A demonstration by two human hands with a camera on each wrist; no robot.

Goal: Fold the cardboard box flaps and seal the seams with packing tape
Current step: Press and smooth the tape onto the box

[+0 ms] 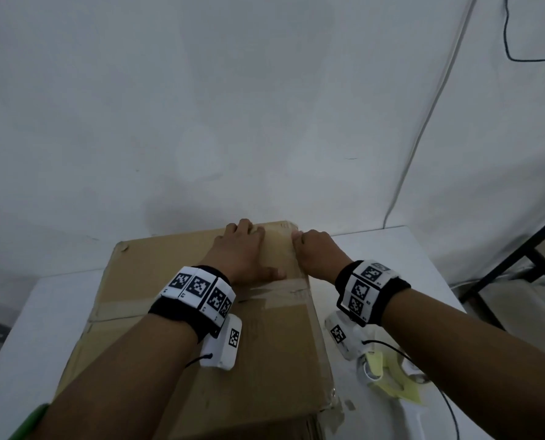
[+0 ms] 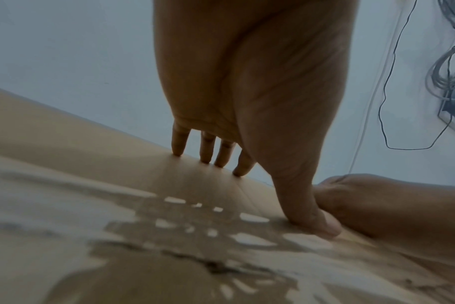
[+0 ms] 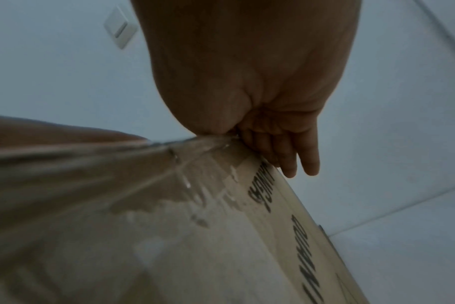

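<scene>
A closed brown cardboard box (image 1: 265, 344) stands on a white table (image 1: 401, 249). A tape strip (image 1: 274, 292) crosses its top, and glossy tape (image 3: 195, 164) runs along its right edge. My left hand (image 1: 258, 249) lies flat on the top near the far right corner. In the left wrist view its straight fingertips (image 2: 205, 158) touch the far edge and the thumb presses down. My right hand (image 1: 309, 249) is at the box's right edge. In the right wrist view its fingers (image 3: 288, 162) point down against the side panel over the tape. Neither hand holds anything.
A tape dispenser (image 1: 388, 376) with yellowish tape lies on the table right of the box, under my right forearm. A white wall stands just behind the box, with a cable (image 1: 423, 138) running down it. A black metal frame (image 1: 519, 265) is at the far right.
</scene>
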